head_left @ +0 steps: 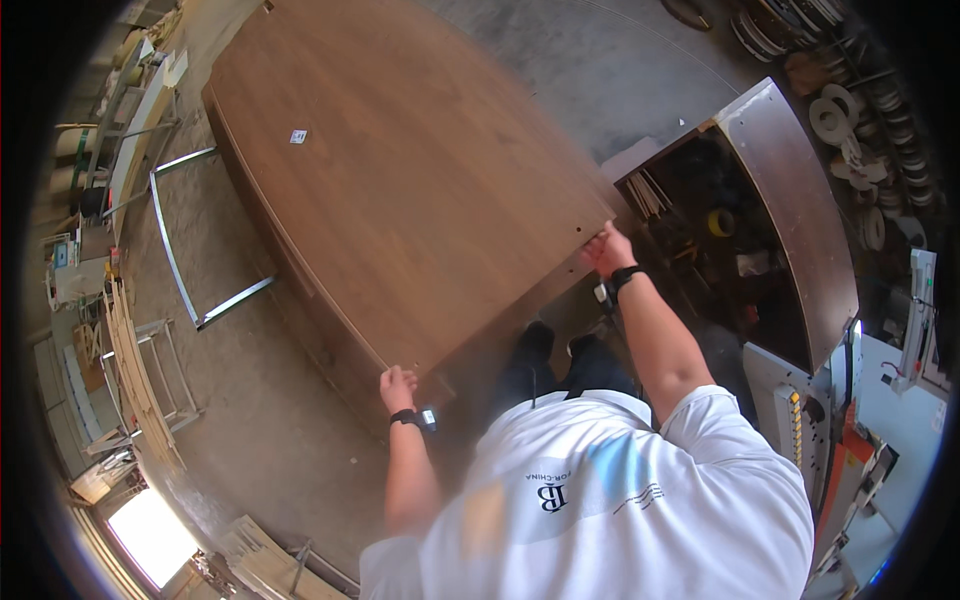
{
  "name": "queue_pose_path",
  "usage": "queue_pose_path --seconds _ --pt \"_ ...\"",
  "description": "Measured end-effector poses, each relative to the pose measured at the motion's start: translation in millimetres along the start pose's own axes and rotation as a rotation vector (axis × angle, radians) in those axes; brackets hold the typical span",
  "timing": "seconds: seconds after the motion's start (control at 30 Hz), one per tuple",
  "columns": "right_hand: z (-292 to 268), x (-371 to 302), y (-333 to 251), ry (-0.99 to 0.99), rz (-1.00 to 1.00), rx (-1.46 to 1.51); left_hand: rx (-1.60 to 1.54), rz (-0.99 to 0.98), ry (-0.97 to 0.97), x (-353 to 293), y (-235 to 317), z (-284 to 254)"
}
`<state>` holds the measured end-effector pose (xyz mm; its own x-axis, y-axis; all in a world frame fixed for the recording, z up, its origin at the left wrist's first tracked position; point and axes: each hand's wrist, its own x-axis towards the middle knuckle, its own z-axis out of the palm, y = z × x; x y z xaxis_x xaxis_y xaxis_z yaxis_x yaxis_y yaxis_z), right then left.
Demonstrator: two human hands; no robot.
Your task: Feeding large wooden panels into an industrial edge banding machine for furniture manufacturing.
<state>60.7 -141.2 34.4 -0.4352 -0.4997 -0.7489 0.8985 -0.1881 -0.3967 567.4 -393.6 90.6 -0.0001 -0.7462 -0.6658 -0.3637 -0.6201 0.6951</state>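
A long brown wood-grain panel stretches away from me, with a small white label on its top face. Its near end lies between my hands. At the near left corner, the bent fingers of my left hand grip the edge. My right hand grips the near right corner beside a small dark hole, its fingertips partly hidden by the edge. A dark wristband with a small white device is on each wrist. What supports the panel underneath is mostly hidden.
To the right stands a dark open cart or cabinet holding a yellow tape roll. Behind it are several rolls of banding. A light machine is at the far right. A metal frame and stacked boards are on the left.
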Motion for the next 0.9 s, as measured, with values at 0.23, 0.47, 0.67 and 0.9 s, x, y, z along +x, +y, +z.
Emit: queue_pose_path --seconds 0.23,0.47,0.67,0.9 --pt "32.1 19.5 -98.0 0.265 -0.412 0.005 0.206 0.328 0.361 45.9 -34.9 -84.7" --pt "16.0 5.6 -61.0 0.351 -0.494 -0.497 0.196 0.089 0.307 85.4 -70.9 -57.8" --pt "62.5 -28.3 81.7 0.183 0.146 -0.039 0.244 -0.138 0.178 93.2 -55.8 -42.2" --pt "115.4 -42.2 84.3 0.193 0.149 -0.35 -0.077 -0.136 0.028 74.0 -40.1 -75.0"
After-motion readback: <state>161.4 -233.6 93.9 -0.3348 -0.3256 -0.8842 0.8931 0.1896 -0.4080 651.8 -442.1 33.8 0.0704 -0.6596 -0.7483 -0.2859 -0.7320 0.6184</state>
